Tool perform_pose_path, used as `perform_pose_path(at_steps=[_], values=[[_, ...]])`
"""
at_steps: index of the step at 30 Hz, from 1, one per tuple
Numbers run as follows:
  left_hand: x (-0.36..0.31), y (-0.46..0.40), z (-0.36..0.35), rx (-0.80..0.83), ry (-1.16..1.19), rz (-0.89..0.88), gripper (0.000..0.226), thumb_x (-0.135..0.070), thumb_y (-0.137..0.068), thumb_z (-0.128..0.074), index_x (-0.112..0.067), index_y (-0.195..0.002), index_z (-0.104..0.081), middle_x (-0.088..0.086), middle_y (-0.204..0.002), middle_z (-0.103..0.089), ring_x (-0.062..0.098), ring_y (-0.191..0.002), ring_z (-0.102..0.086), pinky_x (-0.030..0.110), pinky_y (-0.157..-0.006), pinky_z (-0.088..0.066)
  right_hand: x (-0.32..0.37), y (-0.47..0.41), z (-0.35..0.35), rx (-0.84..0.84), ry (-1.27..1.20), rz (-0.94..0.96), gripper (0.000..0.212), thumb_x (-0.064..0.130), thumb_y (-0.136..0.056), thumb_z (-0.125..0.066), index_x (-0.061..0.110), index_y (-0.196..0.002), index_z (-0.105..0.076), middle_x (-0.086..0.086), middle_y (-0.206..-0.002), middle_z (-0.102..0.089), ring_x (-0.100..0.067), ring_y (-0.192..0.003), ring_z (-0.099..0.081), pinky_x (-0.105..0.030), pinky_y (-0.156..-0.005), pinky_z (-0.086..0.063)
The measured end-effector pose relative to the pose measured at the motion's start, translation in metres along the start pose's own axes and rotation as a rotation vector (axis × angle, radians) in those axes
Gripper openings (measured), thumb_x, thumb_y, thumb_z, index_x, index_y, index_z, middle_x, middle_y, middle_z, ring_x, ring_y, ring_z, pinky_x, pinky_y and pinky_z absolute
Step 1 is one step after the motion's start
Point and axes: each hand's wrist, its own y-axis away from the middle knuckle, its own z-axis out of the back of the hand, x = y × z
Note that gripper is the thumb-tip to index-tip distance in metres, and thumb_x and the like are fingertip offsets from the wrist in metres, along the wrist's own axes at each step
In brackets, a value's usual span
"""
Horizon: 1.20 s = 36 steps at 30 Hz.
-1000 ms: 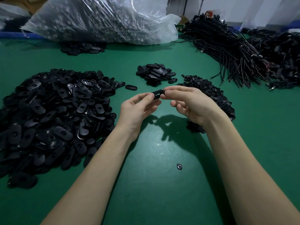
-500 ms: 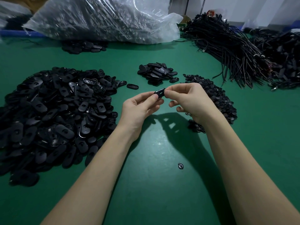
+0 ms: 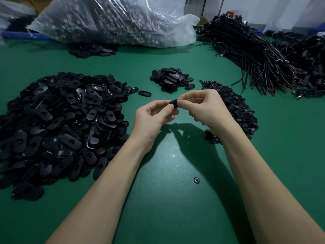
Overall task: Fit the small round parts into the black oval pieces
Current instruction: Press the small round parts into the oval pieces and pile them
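Note:
Both hands meet above the middle of the green table and pinch one black oval piece (image 3: 173, 104) between their fingertips. My left hand (image 3: 152, 117) grips its left end with thumb and forefinger. My right hand (image 3: 202, 107) grips its right end and covers most of it. Whether a round part sits in the piece is hidden by the fingers. A big heap of black oval pieces (image 3: 58, 124) lies to the left. A heap of small round parts (image 3: 235, 106) lies just behind my right hand. A smaller pile of oval pieces (image 3: 171, 79) sits behind the hands.
One loose round part (image 3: 196, 180) lies on the green table (image 3: 167, 208) between my forearms. A single oval ring (image 3: 144, 93) lies near the big heap. A clear plastic bag (image 3: 112, 20) of parts fills the back. Bundles of black cords (image 3: 255, 50) lie at the back right.
Both hands have shifted a little up and away from me, still pinching the same oval piece, and my right fingers now cover more of it.

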Motion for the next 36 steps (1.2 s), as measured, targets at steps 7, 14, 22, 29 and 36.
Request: perform_pose_path(at_steps=[7, 14, 22, 29, 36], values=[[0.000, 0.000, 0.002, 0.018, -0.053, -0.004, 0.009, -0.001, -0.093, -0.067, -0.003, -0.102, -0.068, 0.011, -0.094, -0.077, 0.021, -0.089, -0.076, 0.024, -0.081, -0.058, 0.000, 0.001, 0.002, -0.047, 0.044, 0.027, 0.008, 0.028, -0.080, -0.086, 0.028, -0.080, -0.077, 0.012, -0.059, -0.068, 0.004, -0.045, -0.052, -0.016, -0.054, -0.039], [-0.005, 0.001, 0.002, 0.066, -0.061, 0.064, 0.008, -0.001, -0.095, -0.064, -0.005, -0.099, -0.069, 0.009, -0.091, -0.076, 0.018, -0.084, -0.074, 0.022, -0.078, -0.057, -0.001, 0.003, 0.011, 0.164, -0.247, -0.141, 0.016, 0.018, -0.079, -0.089, 0.014, -0.091, -0.080, 0.001, -0.078, -0.076, -0.006, -0.058, -0.065, -0.016, -0.059, -0.054], [-0.005, 0.002, 0.001, 0.056, -0.115, 0.041, 0.012, -0.001, -0.092, -0.067, -0.011, -0.092, -0.073, 0.010, -0.093, -0.077, 0.021, -0.090, -0.075, 0.021, -0.078, -0.056, 0.004, 0.004, 0.011, 0.180, -0.216, -0.100, 0.008, 0.001, -0.084, -0.080, 0.003, -0.090, -0.076, -0.010, -0.078, -0.079, -0.019, -0.077, -0.078, -0.022, -0.067, -0.060], [-0.001, 0.003, 0.001, 0.074, -0.235, -0.031, 0.010, -0.003, -0.094, -0.067, -0.011, -0.094, -0.072, 0.004, -0.086, -0.077, 0.016, -0.084, -0.074, 0.021, -0.078, -0.056, 0.002, 0.004, 0.009, 0.142, -0.045, -0.049, 0.007, 0.007, -0.084, -0.081, 0.006, -0.088, -0.075, -0.007, -0.076, -0.079, -0.019, -0.076, -0.079, -0.028, -0.073, -0.064], [0.001, 0.003, -0.002, 0.029, -0.344, -0.065, 0.012, -0.003, -0.096, -0.064, -0.013, -0.092, -0.070, 0.006, -0.086, -0.075, 0.011, -0.078, -0.073, 0.019, -0.075, -0.056, -0.005, 0.002, 0.001, 0.114, 0.000, -0.023, 0.008, 0.008, -0.081, -0.078, 0.010, -0.080, -0.071, -0.006, -0.070, -0.077, -0.022, -0.070, -0.078, -0.044, -0.079, -0.065]])
